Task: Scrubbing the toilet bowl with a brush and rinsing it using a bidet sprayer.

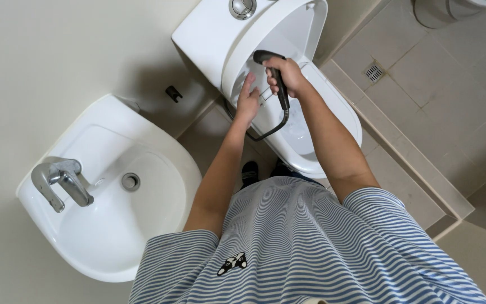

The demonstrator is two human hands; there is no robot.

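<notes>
Fingers of the right hand [289,76] are wrapped tight round the dark handle of a spray wand [277,79], its head tipped up toward the raised toilet lid [288,28] and its dark hose [274,128] looping down and back past the bowl's near side; gripped this way, the nozzle points at the lid's inner face and the rear of the seat rather than at the floor. The left hand [247,101] holds nothing: its fingers are stretched flat and close together, laid against the inside of the lid just beside the wand, seemingly steadying the lid or wiping it. Both arms reach forward over the white toilet bowl [333,112], which stands open below them. A round chrome flush button [242,7] sits on top of the cistern. To the left, well apart, a white washbasin [113,186] with a chrome mixer tap [63,180] juts from the wall, and a small dark wall bracket [173,93] sits between basin and toilet, likely the wand's holder. A square floor drain [373,72] lies in the beige tiles. No packages, labels or signs are visible; only a small black-and-white dog emblem [232,263] marks the striped shirt.
</notes>
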